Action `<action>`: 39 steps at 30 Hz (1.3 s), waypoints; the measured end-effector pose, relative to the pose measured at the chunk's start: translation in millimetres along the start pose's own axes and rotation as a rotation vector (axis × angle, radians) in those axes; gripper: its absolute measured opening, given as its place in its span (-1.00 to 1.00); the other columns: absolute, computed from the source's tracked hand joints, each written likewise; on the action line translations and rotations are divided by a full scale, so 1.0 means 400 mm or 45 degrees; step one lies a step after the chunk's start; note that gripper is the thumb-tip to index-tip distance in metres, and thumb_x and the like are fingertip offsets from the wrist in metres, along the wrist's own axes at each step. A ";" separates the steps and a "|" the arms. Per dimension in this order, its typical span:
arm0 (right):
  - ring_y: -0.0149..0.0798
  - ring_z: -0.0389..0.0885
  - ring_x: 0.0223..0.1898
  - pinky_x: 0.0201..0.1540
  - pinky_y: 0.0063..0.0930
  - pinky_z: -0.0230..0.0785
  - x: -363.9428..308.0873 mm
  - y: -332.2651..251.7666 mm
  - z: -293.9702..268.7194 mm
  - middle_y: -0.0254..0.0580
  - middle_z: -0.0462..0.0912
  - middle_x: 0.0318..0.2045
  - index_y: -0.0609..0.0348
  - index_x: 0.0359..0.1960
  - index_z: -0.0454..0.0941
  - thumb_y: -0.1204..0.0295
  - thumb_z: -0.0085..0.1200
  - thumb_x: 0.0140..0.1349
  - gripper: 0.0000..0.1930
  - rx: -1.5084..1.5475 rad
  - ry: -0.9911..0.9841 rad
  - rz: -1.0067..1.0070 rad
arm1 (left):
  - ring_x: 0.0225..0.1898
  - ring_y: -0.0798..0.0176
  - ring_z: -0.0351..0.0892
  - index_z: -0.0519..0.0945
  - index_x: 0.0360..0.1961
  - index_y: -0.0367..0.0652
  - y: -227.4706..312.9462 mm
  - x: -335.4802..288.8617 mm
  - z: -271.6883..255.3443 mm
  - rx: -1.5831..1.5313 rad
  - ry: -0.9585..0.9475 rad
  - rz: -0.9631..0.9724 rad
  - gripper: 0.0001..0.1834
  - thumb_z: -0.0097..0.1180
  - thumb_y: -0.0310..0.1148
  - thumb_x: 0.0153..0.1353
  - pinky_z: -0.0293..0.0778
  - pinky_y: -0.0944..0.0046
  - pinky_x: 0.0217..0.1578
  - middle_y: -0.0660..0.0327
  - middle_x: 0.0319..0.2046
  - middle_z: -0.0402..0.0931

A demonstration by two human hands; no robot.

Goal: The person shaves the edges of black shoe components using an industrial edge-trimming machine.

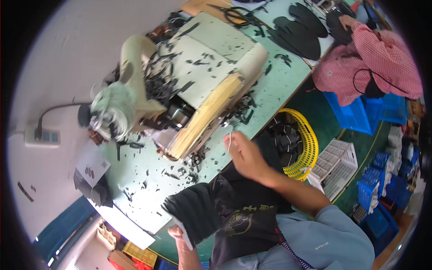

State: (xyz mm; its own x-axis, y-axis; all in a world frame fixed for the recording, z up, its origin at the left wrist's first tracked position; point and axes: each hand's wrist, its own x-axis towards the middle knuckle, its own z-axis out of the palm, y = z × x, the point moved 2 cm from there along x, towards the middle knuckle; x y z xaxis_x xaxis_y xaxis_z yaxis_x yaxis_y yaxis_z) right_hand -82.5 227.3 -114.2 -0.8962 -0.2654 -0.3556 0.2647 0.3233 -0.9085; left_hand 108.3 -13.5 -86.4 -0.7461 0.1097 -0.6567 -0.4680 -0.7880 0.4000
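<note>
My left hand (176, 233) is closed on a thick stack of black flat pieces (195, 213), held upright near the front edge of the table, with a pale sheet along its lower side. My right hand (246, 158) is raised over that edge, its fingers pinching a thin pale loop of string (230, 143); whether it is elastic I cannot tell. Just beyond both hands stands a cream-coloured bench machine (204, 49) with a yellowish padded front edge (207, 117) and a metal roller (180, 114). Black offcuts (159, 81) are heaped on and around it.
The pale green table (135, 175) carries more scraps. Scissors (238, 17) and black cut shapes (299, 33) lie at the back. A yellow basket (310, 144) of black bundles stands right of me, beside a white crate (335, 166). A co-worker in a pink checked sleeve (382, 58) sits at far right.
</note>
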 end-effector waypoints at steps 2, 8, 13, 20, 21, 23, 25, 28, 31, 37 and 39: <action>-0.09 0.54 -0.19 -0.28 -0.23 0.43 0.057 0.070 -0.014 -0.15 0.52 -0.30 0.17 -0.30 0.47 0.49 0.02 0.22 -0.94 -0.684 0.140 -0.417 | 0.01 0.03 0.51 0.36 0.17 -0.37 -0.025 0.009 0.009 -0.189 -0.007 0.100 -0.13 0.36 -0.35 -0.28 0.40 0.14 0.09 0.02 0.00 0.52; -0.04 0.50 -0.10 -0.11 -0.26 0.43 0.031 -0.024 0.035 -0.09 0.49 -0.14 0.21 -0.06 0.44 0.34 0.12 0.22 -0.69 -0.822 -0.070 -0.622 | 0.04 -0.02 0.53 0.38 0.16 -0.35 -0.026 -0.005 0.052 -0.328 0.112 0.211 -0.19 0.27 -0.37 -0.25 0.41 0.10 0.12 -0.01 0.00 0.53; -0.21 0.15 0.33 0.36 -0.32 -0.03 -0.103 -0.059 0.178 -0.08 0.17 0.32 0.17 0.41 -0.07 -0.10 0.13 0.19 -0.06 0.528 -0.816 0.087 | -0.04 0.20 0.49 0.31 0.18 -0.31 -0.055 0.009 0.095 0.541 0.314 0.014 -0.16 0.41 -0.25 -0.13 0.40 0.27 0.01 0.14 -0.07 0.48; -0.17 0.32 0.20 0.28 -0.36 0.14 -0.083 -0.125 0.287 0.03 0.25 0.23 0.15 0.40 -0.02 0.17 0.34 0.05 -0.03 0.678 -1.006 0.235 | 0.03 0.15 0.49 0.24 0.25 -0.28 -0.016 0.016 0.044 0.311 0.417 0.359 -0.18 0.30 -0.26 -0.04 0.41 0.19 0.06 0.07 0.02 0.45; -0.17 0.36 0.17 0.25 -0.36 0.19 -0.079 -0.139 0.308 0.02 0.27 0.21 0.16 0.39 0.01 0.27 0.34 0.01 -0.06 0.560 -0.986 0.287 | 0.07 0.13 0.47 0.22 0.27 -0.28 -0.020 0.017 0.017 0.447 0.399 0.422 -0.18 0.30 -0.24 0.00 0.39 0.18 0.09 0.06 0.05 0.44; -0.18 0.38 0.14 0.21 -0.35 0.23 -0.051 -0.144 0.347 0.01 0.29 0.19 0.17 0.37 0.05 0.31 0.33 -0.04 -0.06 0.490 -0.965 0.402 | 0.09 0.14 0.44 0.21 0.28 -0.27 -0.007 0.014 0.013 0.489 0.502 0.391 -0.17 0.30 -0.21 0.02 0.38 0.18 0.10 0.05 0.08 0.41; -0.07 0.43 0.06 0.12 -0.31 0.30 -0.032 -0.114 0.394 0.09 0.35 0.11 0.20 0.31 0.15 0.34 0.31 -0.15 -0.09 0.277 -0.815 0.381 | 0.17 0.12 0.36 0.19 0.30 -0.24 0.011 0.016 -0.009 0.690 0.694 0.380 -0.14 0.34 -0.19 0.03 0.37 0.15 0.12 0.03 0.19 0.30; 0.07 0.45 -0.01 0.07 -0.22 0.32 -0.021 -0.114 0.440 0.19 0.37 0.01 0.17 0.30 0.15 0.33 0.28 -0.19 -0.09 -0.402 -0.508 -0.362 | 0.12 0.07 0.39 0.13 0.33 -0.25 0.034 -0.053 -0.026 1.269 1.111 0.779 -0.07 0.39 -0.28 -0.01 0.44 0.12 0.04 -0.02 0.18 0.25; 0.12 0.39 -0.01 0.10 -0.11 0.27 -0.054 -0.180 0.525 0.20 0.36 -0.04 0.15 0.33 0.12 0.16 0.39 -0.17 0.00 -0.512 -0.579 -0.402 | 0.20 0.02 0.34 0.14 0.34 -0.26 0.038 -0.085 -0.060 1.077 1.012 0.762 -0.11 0.35 -0.41 0.00 0.48 0.14 0.04 -0.03 0.19 0.23; 0.14 0.47 0.09 0.14 -0.12 0.32 -0.017 -0.077 0.640 0.30 0.42 0.07 0.30 0.33 0.01 0.15 0.37 -0.02 -0.02 -0.230 -0.803 -0.187 | 0.04 0.12 0.52 0.08 0.32 -0.37 0.077 -0.041 -0.259 0.780 1.102 0.494 -0.07 0.38 -0.28 0.06 0.50 0.21 0.00 -0.12 0.09 0.41; 0.03 0.52 -0.01 0.05 -0.21 0.37 0.033 -0.035 0.639 0.19 0.49 -0.06 0.37 0.14 0.21 0.14 0.37 -0.02 -0.19 -0.239 -0.803 -0.109 | 0.03 0.13 0.52 0.10 0.32 -0.35 0.086 -0.029 -0.259 0.859 1.061 0.555 -0.07 0.40 -0.26 0.03 0.49 0.22 0.00 -0.08 0.06 0.44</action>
State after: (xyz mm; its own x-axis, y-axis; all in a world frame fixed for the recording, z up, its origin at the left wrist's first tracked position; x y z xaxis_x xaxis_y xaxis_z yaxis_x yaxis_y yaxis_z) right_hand -7.0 -12.9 -162.2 -0.5161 -0.7596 -0.3958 0.0837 0.4151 -0.9059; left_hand 149.9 -104.4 -131.2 -0.4799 -0.7231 -0.4968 -0.5931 -0.1499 0.7911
